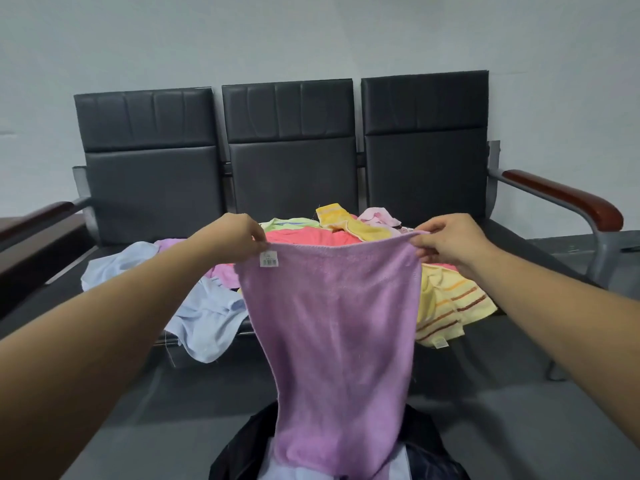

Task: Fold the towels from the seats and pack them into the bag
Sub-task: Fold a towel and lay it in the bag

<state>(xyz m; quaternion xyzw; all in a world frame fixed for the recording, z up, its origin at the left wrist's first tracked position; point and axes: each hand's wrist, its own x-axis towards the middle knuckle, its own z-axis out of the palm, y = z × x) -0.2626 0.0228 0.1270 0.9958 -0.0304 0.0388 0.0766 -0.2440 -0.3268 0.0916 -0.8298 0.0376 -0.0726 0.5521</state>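
Pale blue towel (204, 306) lies crumpled on the left of the black padded bench (149, 174), one edge spilling over the front. Just right of it, the left hand (239, 237) pinches the top left corner of a lilac towel (332, 323), with a small white label (269, 260) just under the fingers. This towel hangs spread in the air before the bench, its lower end reaching what looks like a dark bag (426, 441), mostly hidden. Behind, a heap of coral, yellow and pink towels (311, 237) covers the middle seat. The right hand (446, 240) pinches the other top corner, above a yellow striped towel (450, 306) on the seat.
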